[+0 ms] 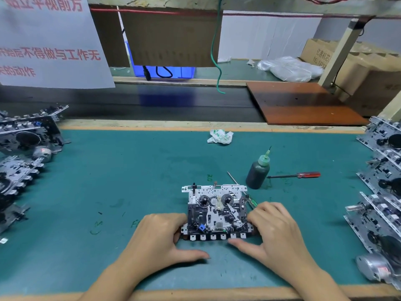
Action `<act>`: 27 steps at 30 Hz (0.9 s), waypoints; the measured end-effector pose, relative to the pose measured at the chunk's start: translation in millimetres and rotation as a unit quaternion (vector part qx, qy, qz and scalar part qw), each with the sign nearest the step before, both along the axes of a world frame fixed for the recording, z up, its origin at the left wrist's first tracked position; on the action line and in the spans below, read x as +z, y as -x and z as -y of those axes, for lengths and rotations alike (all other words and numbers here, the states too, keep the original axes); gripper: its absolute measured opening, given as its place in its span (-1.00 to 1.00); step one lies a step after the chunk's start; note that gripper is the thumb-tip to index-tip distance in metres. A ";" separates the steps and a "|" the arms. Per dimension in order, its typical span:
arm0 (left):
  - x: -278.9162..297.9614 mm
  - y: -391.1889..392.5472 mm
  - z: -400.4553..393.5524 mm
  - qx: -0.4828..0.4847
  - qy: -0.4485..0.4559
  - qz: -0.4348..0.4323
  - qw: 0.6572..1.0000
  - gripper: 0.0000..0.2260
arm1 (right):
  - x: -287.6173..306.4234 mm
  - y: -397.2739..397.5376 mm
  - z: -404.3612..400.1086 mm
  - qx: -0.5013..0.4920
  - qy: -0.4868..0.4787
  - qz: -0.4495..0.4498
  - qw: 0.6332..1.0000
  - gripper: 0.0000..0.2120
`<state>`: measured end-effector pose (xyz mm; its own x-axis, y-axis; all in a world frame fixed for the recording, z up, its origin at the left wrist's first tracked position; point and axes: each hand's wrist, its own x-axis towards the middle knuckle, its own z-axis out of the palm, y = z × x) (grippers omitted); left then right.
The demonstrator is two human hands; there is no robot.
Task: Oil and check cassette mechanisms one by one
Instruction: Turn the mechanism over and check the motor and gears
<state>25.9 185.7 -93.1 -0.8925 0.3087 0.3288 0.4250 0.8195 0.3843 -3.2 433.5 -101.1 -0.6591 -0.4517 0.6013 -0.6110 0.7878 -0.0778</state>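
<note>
A metal cassette mechanism (217, 211) lies flat on the green mat (130, 181), its row of key tabs facing me. My left hand (165, 237) grips its left edge with curled fingers, thumb lying on the mat in front. My right hand (273, 229) grips its right edge the same way, thumb reaching under the key tabs. A dark oil bottle (258, 172) with a green needle nozzle stands upright just behind and right of the mechanism.
A red-handled screwdriver (297, 175) lies right of the bottle. A crumpled cloth (220, 136) sits near the mat's far edge. Stacks of mechanisms stand at the left (26, 144) and right (382, 192). A conveyor belt (152, 103) runs behind.
</note>
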 end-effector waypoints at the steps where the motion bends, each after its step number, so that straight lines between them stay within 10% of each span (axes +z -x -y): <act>1: 1.0 -0.8 -0.4 -0.017 0.006 -0.014 1.000 -0.46 | 0.5 -0.2 0.3 -0.002 0.002 0.002 1.000 -0.48; 27: 2.5 -8.2 -12.1 0.069 0.021 -0.052 0.996 -0.50 | -1.7 -3.1 -1.0 0.030 0.017 0.022 0.999 -0.53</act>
